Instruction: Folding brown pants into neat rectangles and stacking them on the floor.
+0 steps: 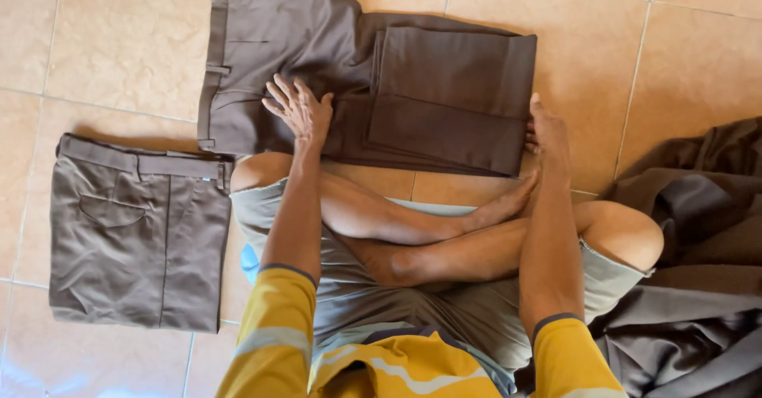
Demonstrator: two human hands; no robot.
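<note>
Pressing both hands on brown trousers [373, 88].

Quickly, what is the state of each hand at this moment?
Left hand: open, fingers spread, pressing flat on the half-folded dark brown cloth trousers.
Right hand: at the folded edge of the trousers; grip cannot be told.

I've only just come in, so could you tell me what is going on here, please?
A person sits cross-legged on the tan tiled floor, folding dark brown trousers. The left hand presses flat on them; the right hand grips the edge of the folded-over legs. A folded grey-brown pair of trousers lies to the left, and a heap of dark cloth to the right.
</note>
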